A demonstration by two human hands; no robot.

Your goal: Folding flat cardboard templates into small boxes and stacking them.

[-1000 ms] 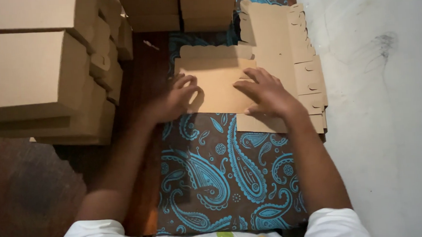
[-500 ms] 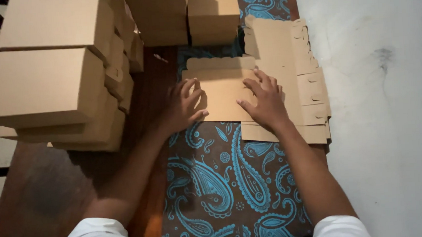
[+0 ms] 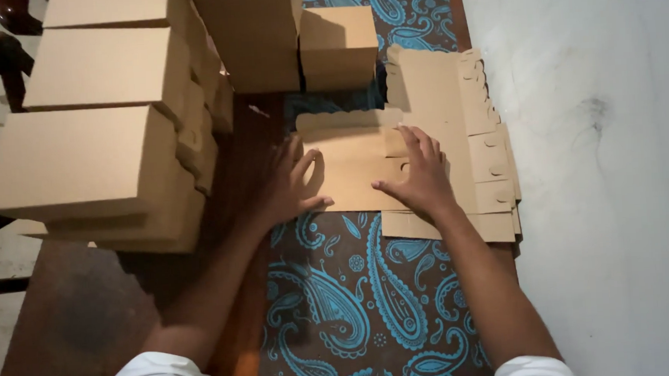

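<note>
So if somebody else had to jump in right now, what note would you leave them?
Left hand: open, flat on the left edge of the top flat cardboard blank.
Right hand: open, pressing the same blank's right part.
The blank lies on a stack of flat blanks, on the blue paisley cloth.
Done: folded boxes stacked at left, more at the back.
Left: the top blank is unfolded, with more flat ones under it.

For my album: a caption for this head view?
Both hands, left hand and right hand, press a flat cardboard sheet beside stacked boxes.
</note>
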